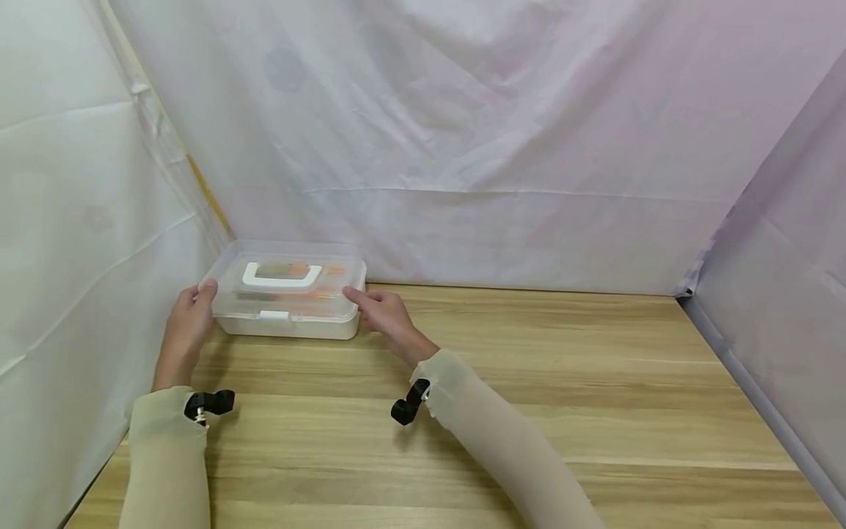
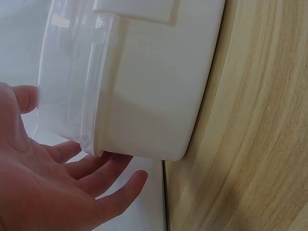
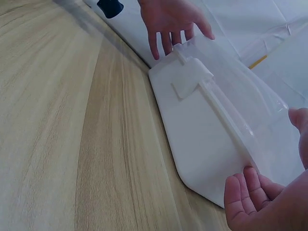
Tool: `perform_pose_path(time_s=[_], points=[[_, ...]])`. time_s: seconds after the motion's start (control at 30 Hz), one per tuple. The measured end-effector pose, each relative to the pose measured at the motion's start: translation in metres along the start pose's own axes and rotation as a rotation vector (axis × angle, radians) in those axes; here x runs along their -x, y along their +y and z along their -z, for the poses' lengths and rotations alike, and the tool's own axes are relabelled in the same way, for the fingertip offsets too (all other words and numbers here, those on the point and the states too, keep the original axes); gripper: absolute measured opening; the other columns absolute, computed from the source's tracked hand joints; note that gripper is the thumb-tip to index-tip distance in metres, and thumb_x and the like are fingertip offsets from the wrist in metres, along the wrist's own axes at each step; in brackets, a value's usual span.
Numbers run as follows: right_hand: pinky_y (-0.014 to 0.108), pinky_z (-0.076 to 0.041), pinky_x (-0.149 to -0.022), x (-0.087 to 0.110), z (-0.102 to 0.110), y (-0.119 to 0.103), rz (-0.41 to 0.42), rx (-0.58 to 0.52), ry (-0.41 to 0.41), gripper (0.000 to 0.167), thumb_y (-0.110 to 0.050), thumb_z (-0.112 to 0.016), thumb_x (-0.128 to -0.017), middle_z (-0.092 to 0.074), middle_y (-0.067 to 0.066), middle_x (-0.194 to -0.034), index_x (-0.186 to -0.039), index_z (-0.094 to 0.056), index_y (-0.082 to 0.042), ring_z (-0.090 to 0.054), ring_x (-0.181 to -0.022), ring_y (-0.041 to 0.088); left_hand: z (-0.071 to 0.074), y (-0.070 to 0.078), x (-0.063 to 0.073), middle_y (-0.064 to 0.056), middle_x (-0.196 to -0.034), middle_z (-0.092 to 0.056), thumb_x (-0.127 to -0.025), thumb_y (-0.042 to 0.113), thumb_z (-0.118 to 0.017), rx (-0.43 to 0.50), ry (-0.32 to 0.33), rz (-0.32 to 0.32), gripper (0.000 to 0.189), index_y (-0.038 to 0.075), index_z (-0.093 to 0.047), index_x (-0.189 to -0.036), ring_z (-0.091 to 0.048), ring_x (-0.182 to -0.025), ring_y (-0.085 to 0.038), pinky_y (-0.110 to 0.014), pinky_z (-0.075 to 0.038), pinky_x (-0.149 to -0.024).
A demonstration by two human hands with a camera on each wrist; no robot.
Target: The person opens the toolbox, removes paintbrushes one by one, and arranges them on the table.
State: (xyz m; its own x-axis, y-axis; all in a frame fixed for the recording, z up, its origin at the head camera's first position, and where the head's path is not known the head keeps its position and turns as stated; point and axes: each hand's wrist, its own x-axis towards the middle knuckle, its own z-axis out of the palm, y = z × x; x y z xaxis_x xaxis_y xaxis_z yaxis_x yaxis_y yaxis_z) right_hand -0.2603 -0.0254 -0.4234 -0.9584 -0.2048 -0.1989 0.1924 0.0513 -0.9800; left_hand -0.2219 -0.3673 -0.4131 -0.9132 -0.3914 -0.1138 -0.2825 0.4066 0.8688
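A white plastic storage box (image 1: 291, 328) with a clear lid (image 1: 228, 290) stands at the table's far left. The lid sits on the base, with a white handle (image 1: 280, 283) lying on top and a white latch (image 3: 191, 79) at the front. Orange things (image 1: 304, 300) show blurred through the lid; their kind is unclear. My left hand (image 1: 188, 319) holds the box's left end, thumb at the lid's upper edge and fingers below its rim. At the opposite end my right hand (image 1: 390, 319) grips likewise, its thumb on the lid and fingers curled by the rim.
The box stands on a wood-grain table (image 1: 529, 382), close to the hanging white cloth (image 1: 463, 235) behind. Another cloth wall (image 1: 59, 257) rises on the left, near my left hand. A black wrist mount (image 1: 410, 402) sticks out from my right sleeve.
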Motion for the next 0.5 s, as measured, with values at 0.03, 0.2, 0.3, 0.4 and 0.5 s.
perform_pose_path(time_s=[0.03,0.2,0.3,0.4,0.5], points=[[0.051,-0.059,-0.101,0.000,0.000,0.000,-0.006,-0.003,0.004,0.060,-0.053,-0.081,-0.099,-0.070,0.017,-0.125,-0.129,-0.071,-0.002,-0.069,-0.118,0.039,0.000,0.000,0.000,-0.033,-0.176,-0.020,-0.109,0.074,-0.029,0.010,-0.001,-0.002,0.102,-0.004,-0.017,-0.172,-0.020,-0.161,-0.053,-0.070,-0.020,-0.127],[0.051,-0.059,-0.101,0.000,-0.001,-0.001,-0.031,-0.028,0.016,0.058,-0.050,-0.083,-0.098,-0.072,0.009,-0.115,-0.129,-0.073,-0.002,-0.070,-0.112,0.034,-0.003,0.001,0.002,-0.032,-0.175,-0.023,-0.110,0.073,-0.030,0.018,0.017,0.010,0.100,-0.003,-0.019,-0.172,-0.025,-0.158,-0.052,-0.069,-0.024,-0.126],[0.051,-0.059,-0.101,0.000,0.000,0.000,-0.044,-0.047,0.020,0.058,-0.048,-0.084,-0.097,-0.073,0.006,-0.112,-0.130,-0.074,-0.002,-0.071,-0.106,0.030,-0.004,0.005,0.008,-0.032,-0.175,-0.023,-0.110,0.071,-0.030,0.030,0.016,0.004,0.097,-0.003,-0.019,-0.172,-0.028,-0.157,-0.052,-0.069,-0.026,-0.125],[0.051,-0.059,-0.101,0.001,0.002,-0.001,-0.058,-0.068,0.020,0.055,-0.047,-0.086,-0.096,-0.073,0.006,-0.110,-0.126,-0.075,-0.002,-0.070,-0.103,0.029,-0.003,0.010,0.015,-0.033,-0.176,-0.021,-0.112,0.068,-0.030,0.033,-0.010,-0.013,0.095,-0.003,-0.015,-0.173,-0.030,-0.155,-0.055,-0.072,-0.027,-0.124],[0.050,-0.059,-0.100,0.002,0.004,-0.001,-0.074,-0.082,0.016,0.054,-0.046,-0.086,-0.095,-0.072,0.006,-0.109,-0.125,-0.075,-0.002,-0.070,-0.102,0.027,-0.003,0.013,0.018,-0.033,-0.175,-0.022,-0.113,0.065,-0.031,0.024,-0.023,-0.021,0.092,-0.002,-0.014,-0.174,-0.034,-0.151,-0.055,-0.072,-0.031,-0.121]])
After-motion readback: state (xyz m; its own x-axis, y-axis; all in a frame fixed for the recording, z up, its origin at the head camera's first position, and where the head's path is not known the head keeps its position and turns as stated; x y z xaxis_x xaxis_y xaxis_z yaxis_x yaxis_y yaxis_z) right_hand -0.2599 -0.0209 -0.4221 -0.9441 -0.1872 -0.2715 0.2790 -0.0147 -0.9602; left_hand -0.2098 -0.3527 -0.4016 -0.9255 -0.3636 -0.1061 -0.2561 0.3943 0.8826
